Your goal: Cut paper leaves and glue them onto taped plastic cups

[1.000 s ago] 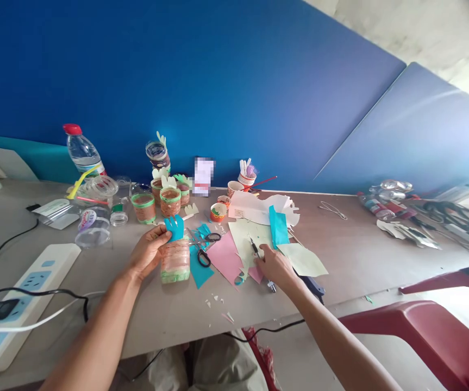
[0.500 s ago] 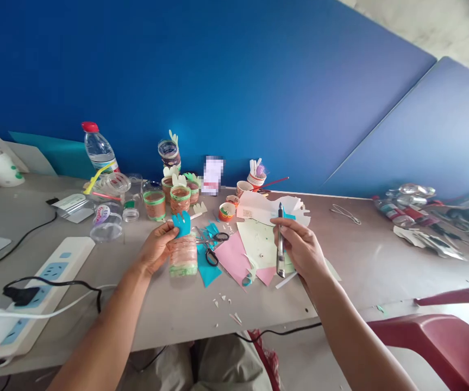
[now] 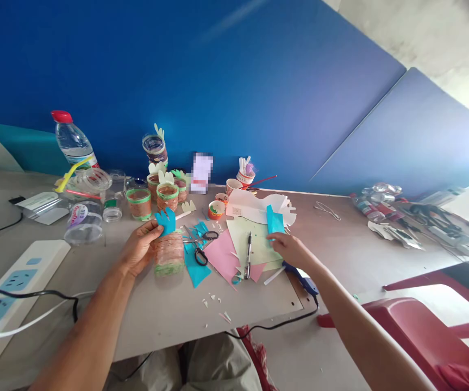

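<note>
My left hand [image 3: 142,247] pinches a blue paper cut-out [image 3: 166,221] with rounded lobes at its top. Just below it, against the same hand, is a clear cup [image 3: 169,254] wrapped in brownish strands with a green band; how far the fingers grip the cup is hidden. My right hand [image 3: 293,250] has its fingertips at the lower edge of a folded blue paper piece [image 3: 275,221], over pale green paper [image 3: 238,233]. On that paper lies a black-and-clear pen [image 3: 248,258]. Black-handled scissors [image 3: 200,247] rest between the hands on blue scraps [image 3: 197,271].
Several wrapped cups [image 3: 138,203] stand behind my left hand. A red-capped bottle [image 3: 73,141] and clear plastic containers [image 3: 84,224] are at left, near a power strip [image 3: 22,288]. A blue glue gun [image 3: 301,278] lies under my right forearm. A red chair [image 3: 405,331] stands right.
The pen has left my right hand and lies on the paper. My right hand has moved to the blue paper piece. The view has shifted to the right; my left hand keeps its hold.
</note>
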